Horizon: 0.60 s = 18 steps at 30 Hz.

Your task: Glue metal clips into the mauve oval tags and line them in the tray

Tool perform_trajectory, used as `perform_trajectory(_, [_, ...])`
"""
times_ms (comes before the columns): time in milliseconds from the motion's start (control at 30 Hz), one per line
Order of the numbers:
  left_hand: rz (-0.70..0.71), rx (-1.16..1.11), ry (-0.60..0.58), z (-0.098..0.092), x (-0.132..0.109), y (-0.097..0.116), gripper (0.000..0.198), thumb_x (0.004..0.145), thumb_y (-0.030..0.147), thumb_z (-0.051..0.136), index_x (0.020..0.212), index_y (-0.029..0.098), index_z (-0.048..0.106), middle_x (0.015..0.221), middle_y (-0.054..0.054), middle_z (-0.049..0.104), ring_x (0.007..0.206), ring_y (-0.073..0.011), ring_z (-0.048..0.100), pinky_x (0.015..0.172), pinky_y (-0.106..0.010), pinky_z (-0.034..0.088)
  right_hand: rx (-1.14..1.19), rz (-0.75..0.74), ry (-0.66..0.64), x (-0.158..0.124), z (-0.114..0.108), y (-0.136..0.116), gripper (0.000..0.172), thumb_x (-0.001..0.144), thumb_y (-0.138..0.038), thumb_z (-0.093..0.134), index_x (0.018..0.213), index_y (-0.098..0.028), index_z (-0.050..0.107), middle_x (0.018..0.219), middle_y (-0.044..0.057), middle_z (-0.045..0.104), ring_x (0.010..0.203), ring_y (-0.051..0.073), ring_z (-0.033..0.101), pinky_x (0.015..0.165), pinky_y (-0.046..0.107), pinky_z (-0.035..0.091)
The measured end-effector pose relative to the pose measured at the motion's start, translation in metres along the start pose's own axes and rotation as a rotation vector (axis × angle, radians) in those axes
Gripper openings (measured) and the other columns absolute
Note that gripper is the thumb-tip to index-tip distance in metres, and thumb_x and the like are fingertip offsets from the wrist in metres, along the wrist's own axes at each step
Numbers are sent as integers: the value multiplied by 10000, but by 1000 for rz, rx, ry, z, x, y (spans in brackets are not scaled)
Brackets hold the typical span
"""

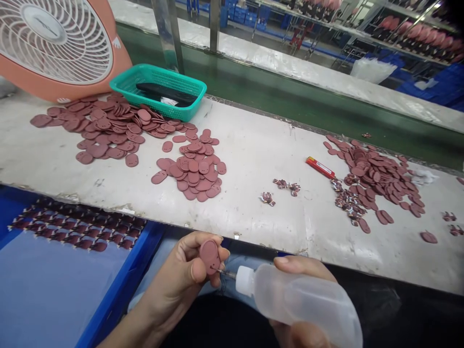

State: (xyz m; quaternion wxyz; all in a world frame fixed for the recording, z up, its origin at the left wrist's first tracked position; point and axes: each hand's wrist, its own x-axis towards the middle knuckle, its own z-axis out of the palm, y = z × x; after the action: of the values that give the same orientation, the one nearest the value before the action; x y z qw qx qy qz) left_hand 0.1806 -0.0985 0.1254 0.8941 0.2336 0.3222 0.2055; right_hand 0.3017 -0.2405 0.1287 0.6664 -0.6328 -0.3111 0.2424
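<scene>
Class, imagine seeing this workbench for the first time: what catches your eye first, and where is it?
Probably the large orange fan at upper left, beside a green basket. Next, the whitish bottle at lower centre-right, held in the right hand, its thin tip at the reddish disc in the left hand.

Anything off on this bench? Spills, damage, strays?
Minor things. One small brown piece sits apart from the others, seemingly on the green surface by the bench's far edge. Crumpled white material lies beside the right-hand pile of ovals. The bench's near edge looks chipped or peeling. No spill visible.
</scene>
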Motion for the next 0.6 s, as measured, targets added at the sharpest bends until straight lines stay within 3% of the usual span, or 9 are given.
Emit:
perform_trajectory(200, [22,8,-32,-2,0,0,435,512,417,996,847,214,806,763,1,777,633,-109,651,538,-164,518,24,-63,37,3,10,-1,390,892,-668,623,1175,-400,638,674,-16,490,501,162,449,475,333,354])
perform_trajectory(433, [24,-9,-43,-1,0,0,431,516,408,994,851,207,810,770,-9,795,634,-111,665,535,-157,528,59,-20,-13,1,4,-7,368,898,-646,619,1184,-415,639,735,22,563,554,202,524,530,390,464])
perform_trajectory(600, [20,-6,-27,-2,-1,0,434,511,416,994,848,211,812,769,-9,796,635,-114,676,534,-159,537,84,43,31,-3,5,-8,391,935,-668,516,1192,-394,624,746,38,554,559,215,510,538,412,451])
